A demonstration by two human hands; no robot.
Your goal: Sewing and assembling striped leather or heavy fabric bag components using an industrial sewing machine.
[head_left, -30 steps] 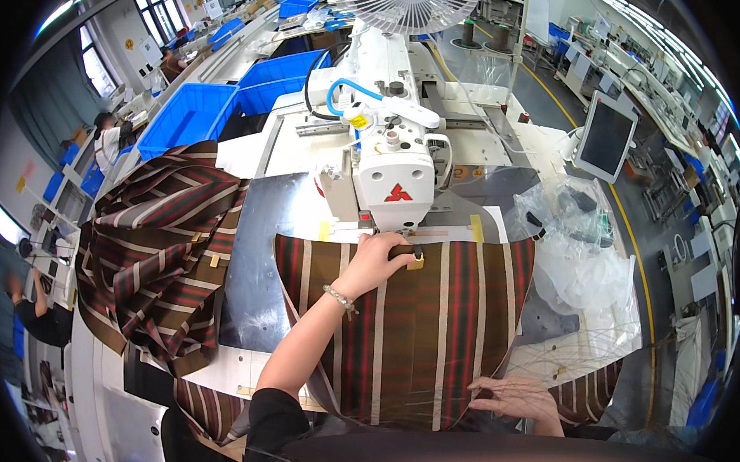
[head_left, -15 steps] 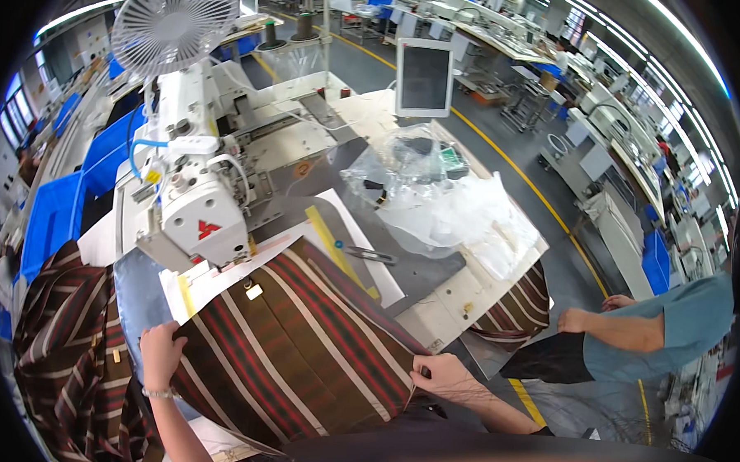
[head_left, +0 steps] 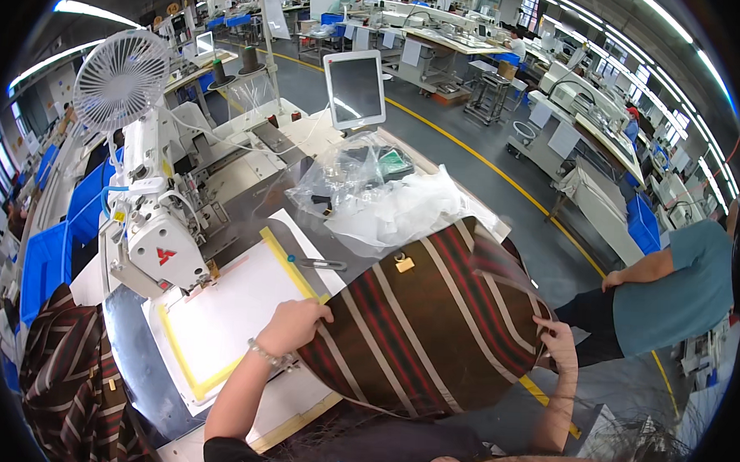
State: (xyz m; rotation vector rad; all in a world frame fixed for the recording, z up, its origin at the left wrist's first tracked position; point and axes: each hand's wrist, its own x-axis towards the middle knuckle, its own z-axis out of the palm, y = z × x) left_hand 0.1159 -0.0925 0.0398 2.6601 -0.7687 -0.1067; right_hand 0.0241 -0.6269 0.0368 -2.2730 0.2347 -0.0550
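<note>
Striped fabric panel [head_left: 419,340] held out between two hands

It spreads at the near right, off the sewing machine [head_left: 158,251], with the left hand [head_left: 298,327] gripping its left edge and the right hand [head_left: 557,345] pinching its right edge. A gold clasp [head_left: 403,264] sits toward the panel's far side.

Between machine and panel I see a white sheet [head_left: 218,299] bordered with yellow tape; a slim metal tool [head_left: 319,264] lies just beyond the left hand. Crumpled clear plastic [head_left: 343,180] crowds the table's far right, close against the cloth, below a screen [head_left: 355,90]. A person in a teal shirt [head_left: 673,281] stands to the right.

The panel covers the table's near right corner. I can't make out the right thumb clearly. More striped cloth [head_left: 70,383] is heaped at the near left, its outer part lost in the dark rim; loose hair blurs the lower edge.
</note>
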